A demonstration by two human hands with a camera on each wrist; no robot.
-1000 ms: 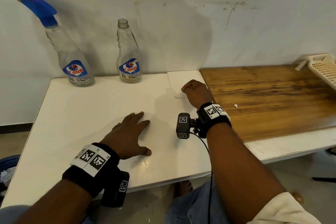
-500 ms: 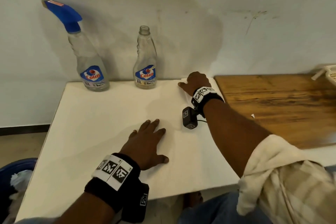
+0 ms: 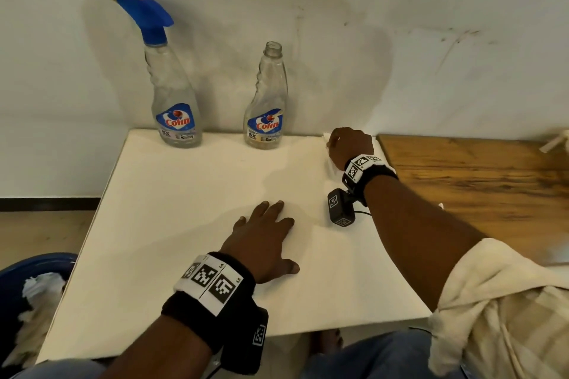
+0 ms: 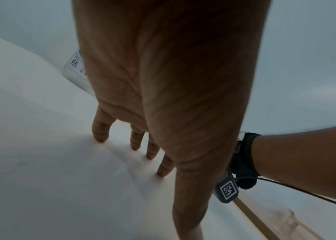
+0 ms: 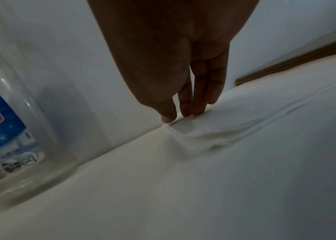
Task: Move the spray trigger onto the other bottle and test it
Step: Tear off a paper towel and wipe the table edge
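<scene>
Two clear Colin bottles stand at the back of the white table (image 3: 172,224) against the wall. The left bottle (image 3: 175,101) carries the blue spray trigger (image 3: 144,12). The right bottle (image 3: 268,101) has a bare open neck and also shows at the left of the right wrist view (image 5: 8,113). My left hand (image 3: 264,224) lies flat on the table, fingers (image 4: 101,129) straight, holding nothing. My right hand (image 3: 348,144) is at the table's back edge, right of the open bottle. Its thumb and fingertips (image 5: 187,112) pinch the corner of a white tissue (image 5: 234,123).
A wooden board (image 3: 477,181) adjoins the table on the right, with part of a white basket (image 3: 554,141) at its far end. A blue bin (image 3: 18,280) holding crumpled paper sits on the floor at the left. The wall runs directly behind the bottles.
My right hand has slid from the middle of the table back to the wall edge, at the tissue's far corner. The left hand has stayed flat in place.
</scene>
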